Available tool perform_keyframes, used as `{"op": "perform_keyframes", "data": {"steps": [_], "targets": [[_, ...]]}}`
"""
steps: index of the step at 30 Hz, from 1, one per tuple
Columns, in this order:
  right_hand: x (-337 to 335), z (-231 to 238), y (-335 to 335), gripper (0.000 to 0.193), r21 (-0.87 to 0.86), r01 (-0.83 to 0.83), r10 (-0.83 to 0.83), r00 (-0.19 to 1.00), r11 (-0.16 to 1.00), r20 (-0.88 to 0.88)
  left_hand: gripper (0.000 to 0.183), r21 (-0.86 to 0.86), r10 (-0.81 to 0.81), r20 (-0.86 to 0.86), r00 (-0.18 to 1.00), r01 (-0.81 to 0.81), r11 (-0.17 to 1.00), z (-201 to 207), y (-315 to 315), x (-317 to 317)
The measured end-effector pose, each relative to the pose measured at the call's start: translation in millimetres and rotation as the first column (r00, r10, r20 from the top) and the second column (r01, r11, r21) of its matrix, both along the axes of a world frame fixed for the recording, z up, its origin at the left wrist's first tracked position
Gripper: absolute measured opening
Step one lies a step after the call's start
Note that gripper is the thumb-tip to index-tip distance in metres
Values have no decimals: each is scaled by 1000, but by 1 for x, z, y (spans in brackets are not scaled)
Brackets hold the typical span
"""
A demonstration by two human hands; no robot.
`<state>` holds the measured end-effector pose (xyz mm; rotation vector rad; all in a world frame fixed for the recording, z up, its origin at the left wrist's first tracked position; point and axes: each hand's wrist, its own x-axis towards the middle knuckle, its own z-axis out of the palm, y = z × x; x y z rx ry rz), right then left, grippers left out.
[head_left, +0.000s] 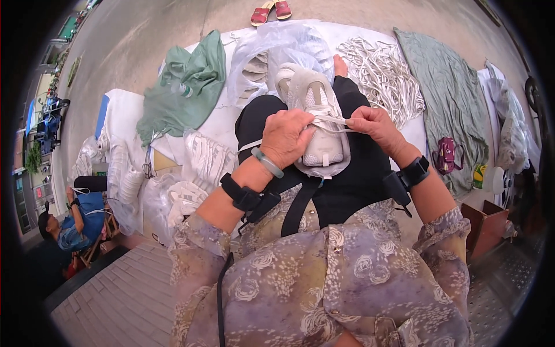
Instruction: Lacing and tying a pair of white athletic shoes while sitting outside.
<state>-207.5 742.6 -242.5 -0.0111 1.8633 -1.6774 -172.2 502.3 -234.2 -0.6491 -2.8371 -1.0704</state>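
A white sneaker (324, 147) rests on my lap, its heel toward me and its toe pointing away. White laces (328, 120) cross its upper. My left hand (284, 134) is closed at the shoe's left side, pinching the lace near the tongue; a loose lace end trails out to its left. My right hand (376, 128) pinches the lace between thumb and forefinger just right of the shoe, with a short stretch pulled taut between the hands. Another white shoe (284, 78) lies against the sneaker's far left side.
A heap of white laces (384, 75) spreads at the far right. Clear plastic bags (289, 40) with shoes lie ahead, and bagged shoes (211, 156) sit at left. Green cloths (193, 87) flank the white sheet. A maroon pouch (447, 155) lies right. A person (81, 222) sits at left.
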Motion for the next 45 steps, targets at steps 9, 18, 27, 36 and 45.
{"op": "perform_keyframes", "data": {"steps": [9,18,27,36,45], "targets": [[-12,-6,-15,24,138,-18,24,999,990,-43,24,-243,95,121,988,-63,968,16,15,10],[-12,-5,-22,28,265,40,-31,999,964,-38,13,-181,167,79,983,-151,972,9,17,-4],[-5,-8,-31,35,422,86,26,967,903,-253,10,-196,-129,-348,929,63,979,26,0,-3],[-12,-11,-32,21,-39,120,-121,993,992,-14,8,-464,-234,-415,879,17,886,60,-71,20],[-17,-21,-42,17,238,66,-42,994,969,-106,9,-435,-237,-446,863,22,900,45,-67,37]]}}
